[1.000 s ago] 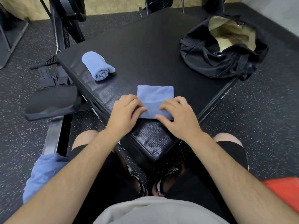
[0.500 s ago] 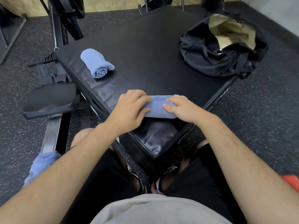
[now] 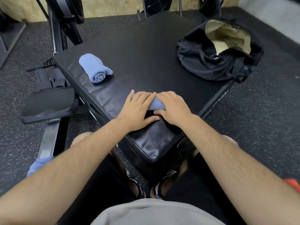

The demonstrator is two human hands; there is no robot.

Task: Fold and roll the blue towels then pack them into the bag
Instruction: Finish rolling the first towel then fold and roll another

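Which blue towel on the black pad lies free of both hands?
The rolled towel near the pad's left edge, spiral end showing; the other towel is pressed under the left hand and right hand.

We found a wide, unobstructed path across the black platform (image 3: 146, 51), from the near edge to the bag (image 3: 203, 62) at far right, whose mouth gaped upward. The rolled towel (image 3: 95, 69) sat by the left edge, well off that path. At far left, machine frames (image 3: 65, 30) crowded the floor.

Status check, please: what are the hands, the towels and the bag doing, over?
Left hand and right hand press a towel roll on the black pad. Finished roll lies apart, far left. Bag open, far right; nothing between.
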